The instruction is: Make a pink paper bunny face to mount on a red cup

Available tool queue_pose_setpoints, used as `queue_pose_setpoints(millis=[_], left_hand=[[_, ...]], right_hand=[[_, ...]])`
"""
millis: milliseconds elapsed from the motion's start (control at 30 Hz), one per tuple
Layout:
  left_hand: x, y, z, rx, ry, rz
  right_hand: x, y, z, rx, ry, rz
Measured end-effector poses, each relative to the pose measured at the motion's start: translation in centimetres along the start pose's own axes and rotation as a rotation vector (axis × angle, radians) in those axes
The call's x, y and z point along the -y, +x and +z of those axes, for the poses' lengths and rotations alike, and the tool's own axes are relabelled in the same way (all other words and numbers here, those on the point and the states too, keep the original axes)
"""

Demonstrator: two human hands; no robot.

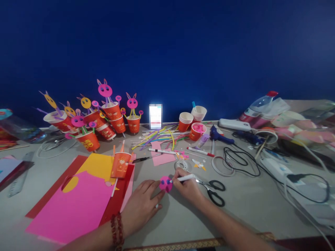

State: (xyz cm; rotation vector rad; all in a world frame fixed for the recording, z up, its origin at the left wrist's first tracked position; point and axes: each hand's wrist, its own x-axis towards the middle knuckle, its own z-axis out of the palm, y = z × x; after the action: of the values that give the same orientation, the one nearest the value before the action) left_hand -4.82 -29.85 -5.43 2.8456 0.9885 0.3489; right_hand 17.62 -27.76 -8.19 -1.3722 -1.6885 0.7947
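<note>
A small round pink paper piece with two dark blue eye shapes lies on the table between my hands. My left hand rests flat beside it, fingers stretched out, the fingertips at the piece's left edge. Pinched in my right hand is a white marker, its tip at the right-hand eye shape. Just right of that hand lie black-handled scissors, their blades partly hidden behind it. A roll of clear tape sits beyond my right fingers.
Pink paper and red and yellow sheets lie left, with an orange-red paper cup on them. Cups with paper rabbit-like figures stand behind. Pipe cleaners, a blue glue gun and a power strip with cables lie around.
</note>
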Motion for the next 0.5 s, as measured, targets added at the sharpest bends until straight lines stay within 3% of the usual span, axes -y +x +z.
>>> queue_pose_setpoints(millis=[500], left_hand=[[-0.04,0.09,-0.08,0.022,0.008,0.0]], right_hand=[[0.18,0.01,-0.1,0.001,-0.005,-0.024]])
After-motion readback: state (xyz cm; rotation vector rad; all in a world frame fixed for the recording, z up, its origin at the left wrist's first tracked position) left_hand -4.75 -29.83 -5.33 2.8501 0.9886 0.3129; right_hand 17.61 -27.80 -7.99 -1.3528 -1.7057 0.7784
